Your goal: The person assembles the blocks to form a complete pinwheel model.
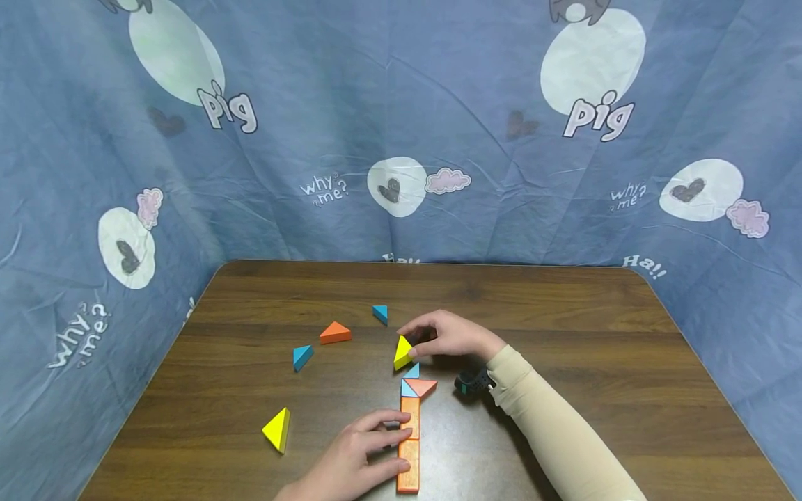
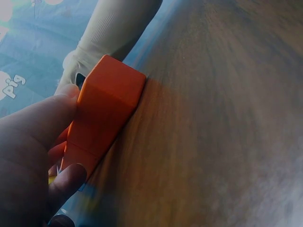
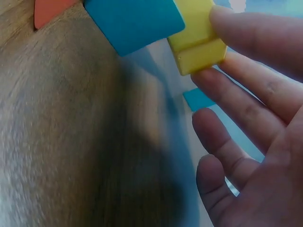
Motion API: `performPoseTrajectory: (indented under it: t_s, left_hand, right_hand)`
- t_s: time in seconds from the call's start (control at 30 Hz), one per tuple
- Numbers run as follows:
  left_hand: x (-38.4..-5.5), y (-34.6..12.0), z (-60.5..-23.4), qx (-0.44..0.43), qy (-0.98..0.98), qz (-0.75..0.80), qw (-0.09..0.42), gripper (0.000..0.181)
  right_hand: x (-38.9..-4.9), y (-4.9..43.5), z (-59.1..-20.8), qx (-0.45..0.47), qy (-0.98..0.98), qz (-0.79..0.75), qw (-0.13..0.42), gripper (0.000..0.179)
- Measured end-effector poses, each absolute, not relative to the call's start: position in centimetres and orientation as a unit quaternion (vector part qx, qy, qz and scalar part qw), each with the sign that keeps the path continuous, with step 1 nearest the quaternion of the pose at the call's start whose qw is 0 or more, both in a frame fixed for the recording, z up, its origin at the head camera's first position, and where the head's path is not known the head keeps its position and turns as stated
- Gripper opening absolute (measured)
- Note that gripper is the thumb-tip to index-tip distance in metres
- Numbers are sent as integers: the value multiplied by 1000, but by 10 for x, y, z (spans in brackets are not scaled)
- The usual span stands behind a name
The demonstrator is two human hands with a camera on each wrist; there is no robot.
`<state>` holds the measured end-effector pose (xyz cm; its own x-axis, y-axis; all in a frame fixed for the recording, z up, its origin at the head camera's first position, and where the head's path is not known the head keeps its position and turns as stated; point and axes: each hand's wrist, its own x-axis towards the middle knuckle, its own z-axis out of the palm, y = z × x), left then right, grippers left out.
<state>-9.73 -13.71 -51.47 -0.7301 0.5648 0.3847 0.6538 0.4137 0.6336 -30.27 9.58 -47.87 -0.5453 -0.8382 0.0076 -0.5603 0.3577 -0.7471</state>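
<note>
Tabletop (image 1: pixel 564 313) of dark, streaked wood is topped by smooth, oblong orange blocks (image 1: pixel 413 451), touched by spread fingers of the left hand (image 1: pixel 358 451) and best steadied lightly. A glossy yellow triangle (image 1: pixel 402 355) is pinched by fingers of the right hand (image 1: pixel 456 335) just beyond two small blue triangles (image 1: pixel 413 371), which could be knocked unless it is moved gently.

Right wrist view, and the blue block (image 3: pixel 135 24) covers part of the yellow block (image 3: pixel 200 38), top edge clipping both!
</note>
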Motion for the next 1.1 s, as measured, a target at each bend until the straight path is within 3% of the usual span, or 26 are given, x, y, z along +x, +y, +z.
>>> performPoseTrajectory:
  t_s: [0.57, 0.83, 1.1]
  left_hand:
    - [-96, -137, -516, -356, -842, -403, 48, 38]
    - [-97, -137, -517, -360, -840, -402, 58, 38]
    - [-97, -137, -516, -342, -849, -401, 37, 39]
  right_hand:
    - [-306, 89, -480, -437, 791, -360, 232, 43]
    - [-308, 89, -482, -442, 791, -355, 228, 43]
    - [-309, 89, -483, -447, 796, -350, 209, 33]
